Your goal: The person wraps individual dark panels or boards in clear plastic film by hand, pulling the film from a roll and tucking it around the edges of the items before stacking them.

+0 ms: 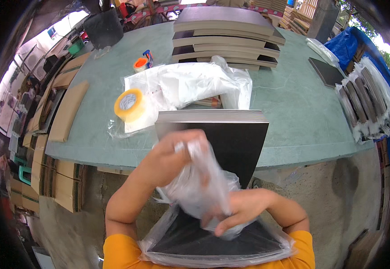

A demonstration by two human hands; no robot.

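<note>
In front of my chest, my left hand point(179, 152) grips the gathered upper part of a clear plastic bag point(201, 184). Lower down and to the right, my right hand point(242, 207) has its fingers curled into the same crumpled plastic, smeared a little by motion. Closest to my body lies a black flat panel point(184, 237) covered in clear plastic, under the right hand. Just beyond the bag, a black panel stack point(242, 143) with pale layered edges stands tilted by the table edge. My left hand and the bag hide part of its face.
On the green table point(293, 103) lie a tape roll point(130, 104), white plastic sheets point(190, 83) and an orange-and-blue tape dispenser point(142, 62). Dark panels point(226, 22) are piled at the back. Plastic-wrapped panels point(368, 98) stand at right; flattened cardboard point(71, 112) leans along the left.
</note>
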